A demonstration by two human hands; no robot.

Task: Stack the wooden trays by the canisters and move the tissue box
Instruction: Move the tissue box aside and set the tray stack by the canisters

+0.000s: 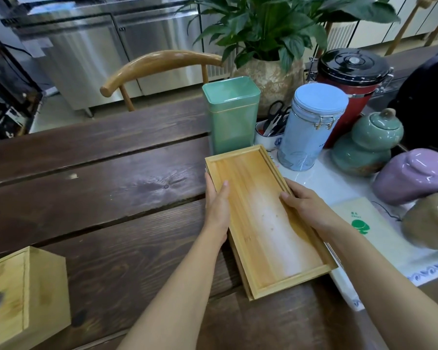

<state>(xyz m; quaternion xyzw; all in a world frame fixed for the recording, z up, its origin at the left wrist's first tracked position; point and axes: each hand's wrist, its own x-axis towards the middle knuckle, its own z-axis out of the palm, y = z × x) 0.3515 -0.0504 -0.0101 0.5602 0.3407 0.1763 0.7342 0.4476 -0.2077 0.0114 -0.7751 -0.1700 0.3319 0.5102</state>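
Note:
A long light wooden tray [266, 223] lies in the middle of the dark plank table, on top of at least one more tray whose edge shows beneath it. My left hand [216, 205] grips its left long side, thumb over the rim. My right hand [304, 203] holds the right long side. Just behind the trays stand the canisters: a green square tin [232, 114], a pale blue clip-top jar [311, 125] and a red canister with a black lid [352, 87]. The wooden tissue box [23, 296] sits at the table's near left corner, apart from both hands.
A teal gourd jar [369, 145], a purple jar [412, 175] and a brown object [430, 221] stand on a white cloth [339, 183] at right, with a pale packet [364, 223] and a cup of scissors [273, 122]. A potted plant [268, 72] and a chair back [157, 64] are behind.

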